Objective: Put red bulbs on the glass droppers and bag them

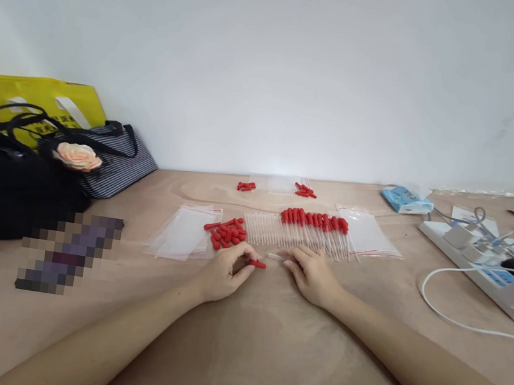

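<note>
My left hand (227, 273) pinches a red rubber bulb (258, 264), its narrow end pointing right. Facing it, my right hand (314, 277) holds a thin clear tube (275, 256) whose end points left; a small gap separates tube and bulb. Loose red bulbs (226, 234) lie in a pile just beyond my left hand. Beyond both hands runs a row of clear tubes (261, 228) without bulbs, and to its right a row of tubes with red bulbs (315, 220) on their far ends.
Clear plastic bags lie at left (183, 233) and right (369, 233). Small red bulb groups (246, 186) sit near the wall. A black bag (11, 188) and striped bag (130, 164) stand left. Rightward are a blue packet (405, 200), a power strip (464, 256) and a white cable (464, 326).
</note>
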The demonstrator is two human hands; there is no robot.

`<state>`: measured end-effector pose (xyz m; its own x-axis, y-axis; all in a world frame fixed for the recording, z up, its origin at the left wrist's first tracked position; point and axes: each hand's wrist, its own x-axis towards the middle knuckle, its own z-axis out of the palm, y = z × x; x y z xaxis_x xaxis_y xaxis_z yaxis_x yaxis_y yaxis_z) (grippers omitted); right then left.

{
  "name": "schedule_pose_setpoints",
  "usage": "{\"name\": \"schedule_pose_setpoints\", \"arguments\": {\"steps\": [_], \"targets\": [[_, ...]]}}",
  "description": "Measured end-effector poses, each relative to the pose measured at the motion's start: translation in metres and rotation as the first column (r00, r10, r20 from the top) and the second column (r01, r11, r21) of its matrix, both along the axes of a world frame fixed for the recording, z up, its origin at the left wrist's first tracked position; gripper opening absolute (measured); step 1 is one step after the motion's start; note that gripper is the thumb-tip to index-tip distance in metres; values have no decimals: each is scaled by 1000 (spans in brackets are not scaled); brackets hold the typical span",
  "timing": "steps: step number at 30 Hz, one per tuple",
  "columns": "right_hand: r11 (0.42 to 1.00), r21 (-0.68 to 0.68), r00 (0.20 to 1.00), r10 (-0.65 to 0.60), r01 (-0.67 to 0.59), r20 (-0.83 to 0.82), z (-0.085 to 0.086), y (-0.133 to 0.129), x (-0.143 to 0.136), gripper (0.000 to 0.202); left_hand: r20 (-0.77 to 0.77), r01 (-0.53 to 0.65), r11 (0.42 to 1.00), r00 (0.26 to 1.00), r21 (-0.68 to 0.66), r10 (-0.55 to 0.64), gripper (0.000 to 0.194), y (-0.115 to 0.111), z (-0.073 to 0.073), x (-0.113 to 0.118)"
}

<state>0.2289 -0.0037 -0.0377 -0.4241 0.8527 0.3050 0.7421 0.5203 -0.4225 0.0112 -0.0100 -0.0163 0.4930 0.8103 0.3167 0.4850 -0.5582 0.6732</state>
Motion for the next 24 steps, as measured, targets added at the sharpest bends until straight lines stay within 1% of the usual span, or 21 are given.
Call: {"name": "schedule_pose_setpoints", "arguments": {"steps": [4, 7, 9, 11, 14, 17, 19, 21, 24], "targets": [[1000, 24, 998, 17, -18, 60, 1, -1, 0, 28, -123, -1, 995, 992, 105, 14, 22, 0, 1, 0], [999, 25, 998, 21, -22, 63, 3, -2, 0, 27, -194, 1, 983, 980, 182, 35, 26, 1, -2, 2], [999, 34, 998, 25, -27, 62, 4, -4, 0, 26, -225, 2, 980, 974, 197, 43, 24, 3, -5, 4], [998, 53, 998, 31, -34, 55, 5, -5, 0, 26, -231, 11, 982, 972, 188, 33, 21, 5, -7, 5], [995, 87, 998, 53, -56, 31, 7, -8, 0, 24, -198, 13, 982, 980, 189, 25, 18, 6, -7, 5], [985, 138, 994, 107, -107, 11, 8, -9, 0, 20, -162, -30, 977, 985, 211, 65, 14, 4, -5, 4], [973, 188, 991, 133, -132, 7, 6, -8, -1, 18, -171, -60, 974, 980, 217, 99, 13, 4, -4, 4], [963, 235, 991, 137, -135, 5, 5, -7, -1, 17, -195, -66, 972, 975, 224, 111, 15, 3, -4, 4], [953, 279, 992, 124, -119, 0, 2, -6, -2, 16, -222, -33, 971, 971, 238, 87, 24, 5, -5, 4]]}}
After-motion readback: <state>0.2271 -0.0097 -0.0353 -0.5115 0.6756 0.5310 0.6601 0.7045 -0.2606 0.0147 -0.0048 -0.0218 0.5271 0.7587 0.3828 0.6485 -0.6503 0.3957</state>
